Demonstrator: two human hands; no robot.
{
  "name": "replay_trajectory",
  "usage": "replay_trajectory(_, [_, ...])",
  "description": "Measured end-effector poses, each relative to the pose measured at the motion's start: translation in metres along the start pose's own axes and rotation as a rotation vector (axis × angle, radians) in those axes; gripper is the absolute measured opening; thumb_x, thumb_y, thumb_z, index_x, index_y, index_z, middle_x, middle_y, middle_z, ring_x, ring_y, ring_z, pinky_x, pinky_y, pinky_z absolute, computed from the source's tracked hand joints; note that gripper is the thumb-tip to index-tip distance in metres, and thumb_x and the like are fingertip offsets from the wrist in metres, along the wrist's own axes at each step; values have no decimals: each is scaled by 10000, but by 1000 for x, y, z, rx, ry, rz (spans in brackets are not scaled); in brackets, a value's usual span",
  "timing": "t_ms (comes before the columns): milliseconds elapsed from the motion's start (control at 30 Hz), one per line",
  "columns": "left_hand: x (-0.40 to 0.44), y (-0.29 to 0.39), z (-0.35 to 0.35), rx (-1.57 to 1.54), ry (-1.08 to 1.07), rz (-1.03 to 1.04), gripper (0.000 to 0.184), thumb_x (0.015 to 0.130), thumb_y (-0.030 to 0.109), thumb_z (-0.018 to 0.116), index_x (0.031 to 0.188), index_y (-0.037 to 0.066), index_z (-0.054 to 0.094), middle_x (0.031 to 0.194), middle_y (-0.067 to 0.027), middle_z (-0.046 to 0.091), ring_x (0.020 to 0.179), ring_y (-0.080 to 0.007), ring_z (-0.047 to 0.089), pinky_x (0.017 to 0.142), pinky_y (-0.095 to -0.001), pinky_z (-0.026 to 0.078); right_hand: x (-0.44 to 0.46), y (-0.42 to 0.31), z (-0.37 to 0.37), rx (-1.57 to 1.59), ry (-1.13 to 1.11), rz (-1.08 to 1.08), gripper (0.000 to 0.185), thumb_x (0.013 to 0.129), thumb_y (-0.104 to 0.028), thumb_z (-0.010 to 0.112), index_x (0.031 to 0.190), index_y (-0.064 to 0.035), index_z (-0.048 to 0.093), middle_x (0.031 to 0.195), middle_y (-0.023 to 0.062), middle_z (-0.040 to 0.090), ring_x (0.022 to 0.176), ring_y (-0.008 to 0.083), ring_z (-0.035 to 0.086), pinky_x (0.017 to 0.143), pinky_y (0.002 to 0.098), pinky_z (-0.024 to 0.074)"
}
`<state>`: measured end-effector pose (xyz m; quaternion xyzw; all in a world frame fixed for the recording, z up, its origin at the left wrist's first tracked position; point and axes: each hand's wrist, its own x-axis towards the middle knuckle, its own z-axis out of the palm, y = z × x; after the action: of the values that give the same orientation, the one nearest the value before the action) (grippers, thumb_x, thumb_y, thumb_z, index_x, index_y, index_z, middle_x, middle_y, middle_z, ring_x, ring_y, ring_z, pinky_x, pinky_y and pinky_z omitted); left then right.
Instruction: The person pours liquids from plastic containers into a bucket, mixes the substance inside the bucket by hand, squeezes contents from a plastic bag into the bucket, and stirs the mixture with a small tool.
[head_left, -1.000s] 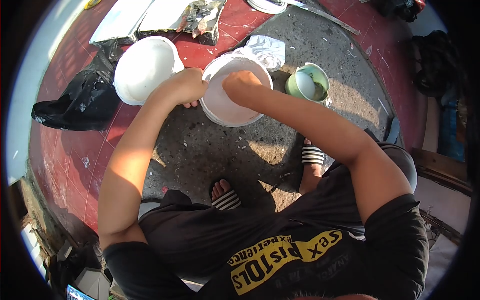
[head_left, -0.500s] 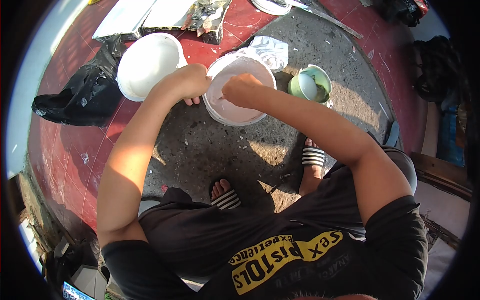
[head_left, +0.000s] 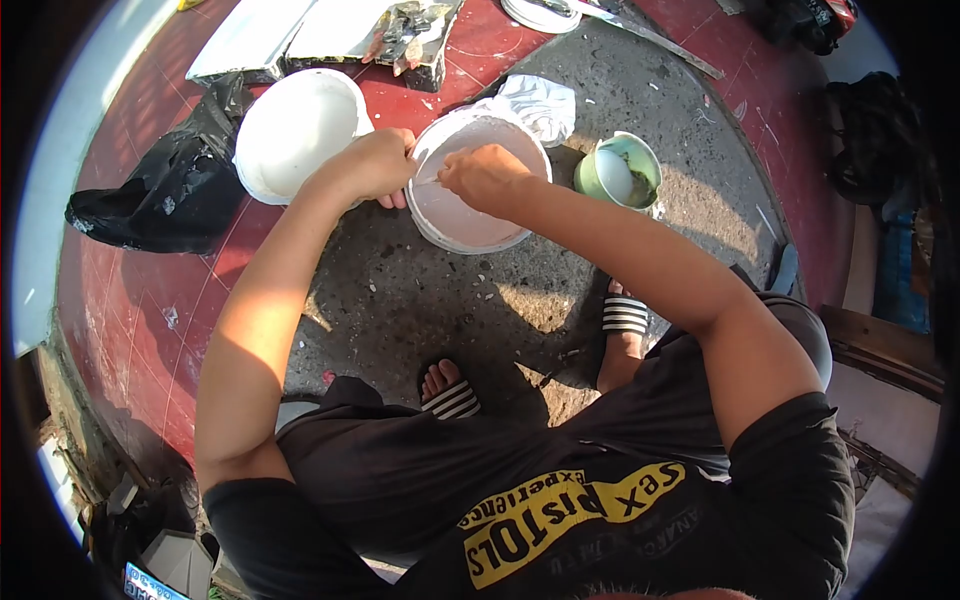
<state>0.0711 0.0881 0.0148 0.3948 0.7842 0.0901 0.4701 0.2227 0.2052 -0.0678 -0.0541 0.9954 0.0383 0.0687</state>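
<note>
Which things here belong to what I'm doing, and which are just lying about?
Part of the job:
- Middle bucket: left hand at its rim, right hand over its opening
- Probably the white bucket and green pot, both close by

Apparently lying about:
- Black plastic bag
- Crumpled white material
- White coil

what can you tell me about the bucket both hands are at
The bucket is round, whitish and apparently plastic, standing open-topped on the dark grey ground. Its inside looks pale pinkish white; how much it holds is hard to tell. The left hand is curled at its left rim, and the right hand is at the opening, hiding part of the inside. A white cloth lies just beyond it; whether they touch is unclear.
</note>
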Motion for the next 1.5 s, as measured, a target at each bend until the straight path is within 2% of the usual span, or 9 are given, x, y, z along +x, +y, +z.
replay_trajectory(233, [4,-2,1,-108,-39,110,243,980,132,532,1160,-31,528,856,-124,669,722,-191,715,625,-314,568,-21,11,-13,-93,-311,224,135,834,-129,655,943,-96,728,970,89,723,869,243,716,705,376,560])
replay_trajectory(333, [-1,9,1,-100,-41,161,205,967,191,531,1111,48,552,792,-107,721,644,-169,695,532,-320,478,-34,9,-18,-63,-374,229,142,810,-124,652,884,-28,726,912,154,723,816,280,719,704,386,566])
replay_trajectory(400, [-7,20,0,-131,-78,193,236,969,136,567,1133,-30,527,856,-115,651,730,-191,713,647,-311,577,-35,9,-17,234,-494,325,169,809,-164,659,868,-25,734,871,180,723,819,317,713,715,413,558])
replay_trajectory(533, [-4,29,7,-130,-69,220,251,968,144,577,1154,-19,536,842,-106,651,712,-180,704,636,-306,569,-32,10,-8,489,-483,324,188,810,-198,658,860,-36,741,850,185,720,821,347,705,726,426,552])
replay_trajectory(633, [0,28,12,-89,-43,285,373,953,184,558,1282,13,521,807,-89,691,671,-170,698,513,-313,494,-33,7,-15,618,-224,445,186,824,-214,657,892,-65,745,872,167,722,810,344,706,729,413,557])
replay_trajectory(800, [4,29,12,-25,-3,331,388,959,188,556,1315,38,518,762,-93,685,644,-168,682,511,-319,505,-39,9,-41,23,-327,326,160,853,-123,645,970,-47,723,982,142,715,932,263,708,750,351,557])
replay_trajectory(1100, [2,35,11,-9,-21,295,399,965,190,547,1335,46,507,757,-102,707,643,-176,693,508,-321,508,-47,-1,-24,347,-446,267,146,832,-138,657,845,-10,726,877,115,732,832,244,727,686,355,565])
replay_trajectory(1300, [4,31,11,-26,-23,282,407,963,201,552,1336,45,505,765,-103,710,651,-180,698,510,-318,504,-35,0,-31,21,-156,252,155,828,-166,667,823,-26,733,840,104,735,792,247,728,657,367,564])
replay_trajectory(1500, [4,27,10,-51,-29,274,418,964,199,548,1346,39,496,781,-106,717,659,-183,701,528,-317,508,-50,3,-33,11,-401,188,111,817,-142,664,832,-61,739,839,99,728,768,226,724,650,334,563])
